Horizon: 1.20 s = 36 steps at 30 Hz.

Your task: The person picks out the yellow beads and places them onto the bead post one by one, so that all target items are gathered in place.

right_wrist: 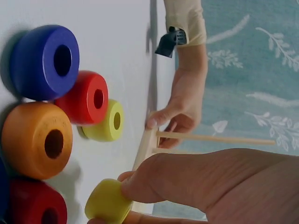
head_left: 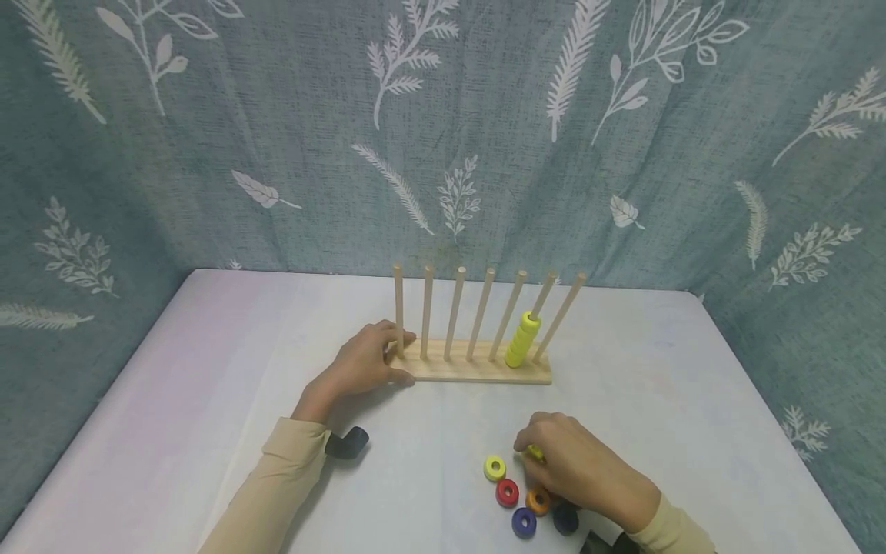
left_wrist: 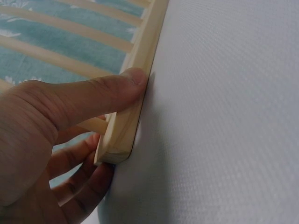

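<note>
A wooden peg rack (head_left: 477,372) stands on the white table, with several upright pegs. Yellow beads (head_left: 522,338) are stacked on the second peg from its right end. My left hand (head_left: 370,358) grips the rack's left end; in the left wrist view the thumb (left_wrist: 133,81) lies along the front edge and the fingers curl behind. Close above the table, nearer the front, my right hand (head_left: 577,465) pinches a yellow bead (right_wrist: 107,201) between thumb and fingers. Beside that hand lie a loose yellow bead (head_left: 494,468), a red bead (head_left: 507,492), an orange bead (head_left: 538,501) and a blue bead (head_left: 524,523).
Another red bead (right_wrist: 37,203) shows at the lower left of the right wrist view. A dark bead (head_left: 565,518) sits partly under the right hand. Patterned green cloth (head_left: 311,154) hangs behind the table (head_left: 208,369) and at both sides. Black straps with mounts sit at both wrists.
</note>
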Tool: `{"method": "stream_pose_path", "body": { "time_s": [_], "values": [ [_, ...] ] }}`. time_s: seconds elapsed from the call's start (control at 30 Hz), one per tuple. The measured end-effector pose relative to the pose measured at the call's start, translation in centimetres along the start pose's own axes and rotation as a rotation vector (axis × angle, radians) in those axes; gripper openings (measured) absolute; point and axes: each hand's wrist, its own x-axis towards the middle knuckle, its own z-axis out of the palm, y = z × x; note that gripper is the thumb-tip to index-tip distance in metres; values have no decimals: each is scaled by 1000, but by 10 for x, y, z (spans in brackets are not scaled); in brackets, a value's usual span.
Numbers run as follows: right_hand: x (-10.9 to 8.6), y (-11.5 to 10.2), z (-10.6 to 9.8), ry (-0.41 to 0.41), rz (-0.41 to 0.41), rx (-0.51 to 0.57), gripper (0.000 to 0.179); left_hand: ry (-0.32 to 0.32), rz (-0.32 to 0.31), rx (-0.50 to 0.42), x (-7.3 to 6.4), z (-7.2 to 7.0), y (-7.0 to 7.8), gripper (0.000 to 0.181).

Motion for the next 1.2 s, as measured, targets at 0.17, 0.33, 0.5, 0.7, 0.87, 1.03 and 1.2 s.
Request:
{"method": "stream_pose_path", "body": {
  "time_s": [0.17,0.33,0.5,0.7,0.87,1.03,1.2],
  "values": [
    [0,1,-4,-20,44,10,12,1,-7,12,0,0,0,65],
    [-1,2,-9,-27,64,26,12,3,-8,17,1,1,-1,65],
    [-1,3,-14,-25,83,28,13,2,-1,21,2,2,-1,65],
    [-2,2,-19,-17,93,5,17,2,8,21,1,1,-1,65],
    [-3,3,-25,5,66,-23,18,2,11,18,1,0,1,64],
    [-3,3,-35,42,23,-68,19,-2,16,24,1,-1,0,65],
    [-3,2,-46,80,26,-124,19,-6,11,26,1,0,-1,65]
  ]
}}
